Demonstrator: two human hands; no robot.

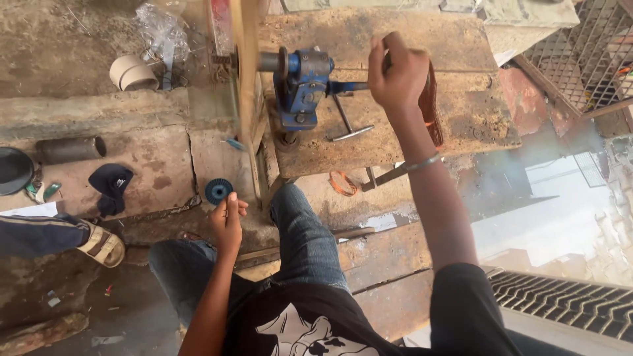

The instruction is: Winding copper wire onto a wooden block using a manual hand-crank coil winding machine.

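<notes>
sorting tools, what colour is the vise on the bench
Blue, on the vise in the head view.

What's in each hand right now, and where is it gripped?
Left hand pinches a dark blue disc by its lower edge. Right hand grips the upper end of a reddish-brown strip above the blue vise.

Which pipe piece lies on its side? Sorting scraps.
The dark grey pipe at the left lies flat; the pale short ring further up is tilted, its opening partly showing.
</notes>
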